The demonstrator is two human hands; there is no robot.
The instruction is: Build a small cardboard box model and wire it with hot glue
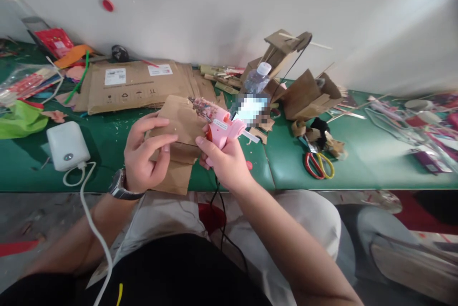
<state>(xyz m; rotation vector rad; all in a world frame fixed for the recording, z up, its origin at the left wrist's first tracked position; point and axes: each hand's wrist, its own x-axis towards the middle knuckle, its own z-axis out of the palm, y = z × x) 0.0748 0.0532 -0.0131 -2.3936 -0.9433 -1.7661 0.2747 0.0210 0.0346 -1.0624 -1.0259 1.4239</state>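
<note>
My right hand [229, 160] is wrapped around the handle of a pink hot glue gun [218, 127]. Its crusted nozzle points left over a folded piece of cardboard [181, 122], and a clear glue stick juts from the back. My left hand [146, 151] has its fingers curled at the left side of that cardboard and holds it above the table's near edge. Part of the left grip is hidden behind the board. A dark cord hangs down below the glue gun.
Behind lies a flattened cardboard box [132, 89]. A white power bank [67, 146] with a cable sits left. To the right are a plastic bottle [256, 79], a lit, pixelated screen [250, 109], cardboard structures [307, 94] and scissors [318, 165]. Craft scraps litter the green table [236, 177].
</note>
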